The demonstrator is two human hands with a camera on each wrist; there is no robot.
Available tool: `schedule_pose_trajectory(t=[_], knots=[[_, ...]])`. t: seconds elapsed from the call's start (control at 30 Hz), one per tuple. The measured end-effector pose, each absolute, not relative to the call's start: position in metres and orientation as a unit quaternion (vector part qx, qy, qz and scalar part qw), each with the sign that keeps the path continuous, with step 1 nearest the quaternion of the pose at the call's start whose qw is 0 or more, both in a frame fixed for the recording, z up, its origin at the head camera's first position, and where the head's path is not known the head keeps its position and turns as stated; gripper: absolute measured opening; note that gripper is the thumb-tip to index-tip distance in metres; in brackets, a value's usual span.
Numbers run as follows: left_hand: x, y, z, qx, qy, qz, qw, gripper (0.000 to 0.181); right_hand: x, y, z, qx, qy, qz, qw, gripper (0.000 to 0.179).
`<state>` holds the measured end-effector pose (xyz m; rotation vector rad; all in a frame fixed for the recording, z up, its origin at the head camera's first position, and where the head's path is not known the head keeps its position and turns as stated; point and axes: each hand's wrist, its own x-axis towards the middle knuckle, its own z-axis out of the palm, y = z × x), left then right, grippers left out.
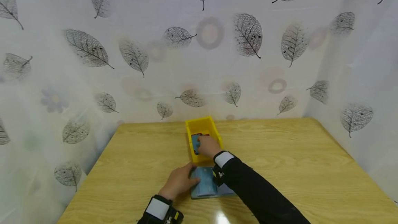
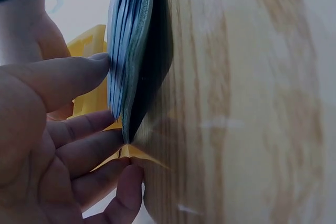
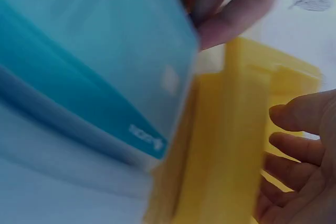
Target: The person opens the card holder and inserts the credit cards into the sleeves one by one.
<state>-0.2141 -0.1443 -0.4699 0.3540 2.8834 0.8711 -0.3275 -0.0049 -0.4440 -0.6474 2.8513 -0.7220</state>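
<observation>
The booklet lies on the bench, long axis left to right, just before the bin, which points toward the far edge. Your left hand touches the booklet's left edge, fingers apart; your right hand meets binned cards, pinch unclear. The bench extends wide either side.

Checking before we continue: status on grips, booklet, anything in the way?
Left grip touching blue booklet. Right grip inside yellow bin, at blue item; hold unclear. Right sleeve hides part of booklet, head view.
</observation>
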Motion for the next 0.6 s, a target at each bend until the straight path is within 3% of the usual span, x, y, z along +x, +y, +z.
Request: schedule_pose_trajectory(t=[0.3, 0.6], knots=[[-0.212, -0.142, -0.472, 0.130, 0.952, 0.275, 0.035, 0.044, -0.346, -0.009, -0.474, -0.208, 0.951, -0.218, 0.065, 0.049], [-0.212, -0.142, -0.468, 0.121, 0.952, 0.278, 0.039, 0.043, -0.343, -0.017, -0.468, -0.243, 0.961, -0.132, 0.011, 0.025]])
